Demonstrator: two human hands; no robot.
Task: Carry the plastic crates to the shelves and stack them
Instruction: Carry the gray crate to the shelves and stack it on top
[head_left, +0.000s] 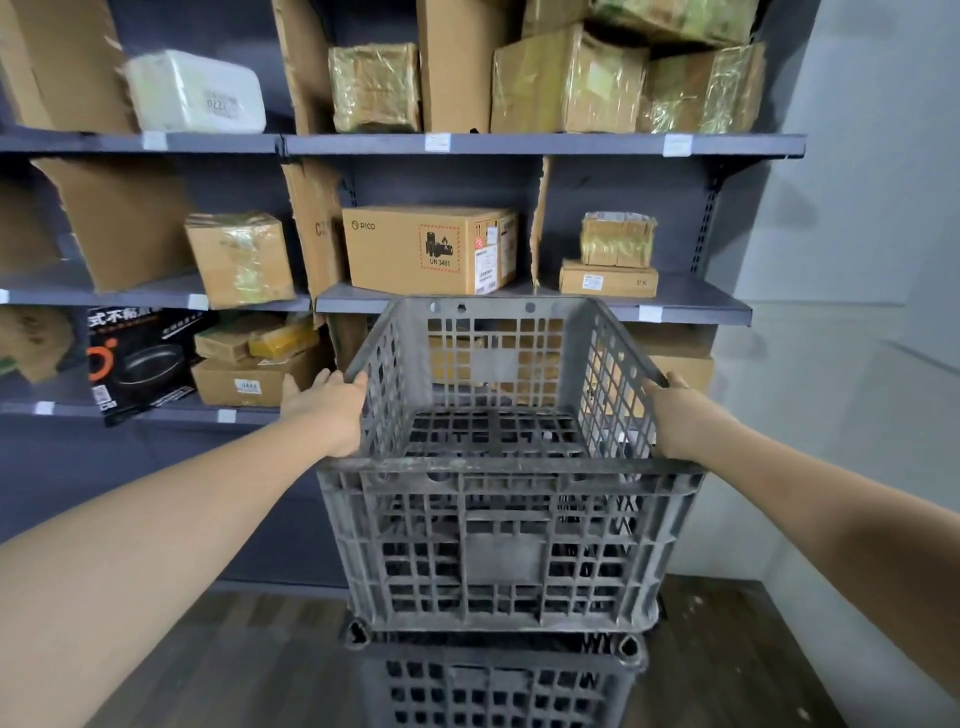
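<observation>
Presently the upper grey plastic crate is between my two hands, directly above a lower crate of the same kind that stands on the wooden floor in front of the shelves. Whether its feet are seated on the lower rim or just clear of it, I cannot tell.

My left hand presses flat against the outside of the left wall, fingers curled over the top rim. My right hand does the same on the right wall. Each grip is closed on the rim, not spread.

Risks, as I judge them:
- The corner feet may miss the lower rim, leaving the stack crooked and liable to slide off.
- A fingertip over the rim is safe here, but one carried low could be pinched between the crates.
- Pushing forward could knock the far wall against the shelf edge.

Orientation: the crate stands upright, open mouth upward, empty. Its long axis appears to run away from me toward the shelving, a short end wall facing me; wide-angle distortion makes this uncertain.

Cardboard boxes fill the shelves behind.
</observation>
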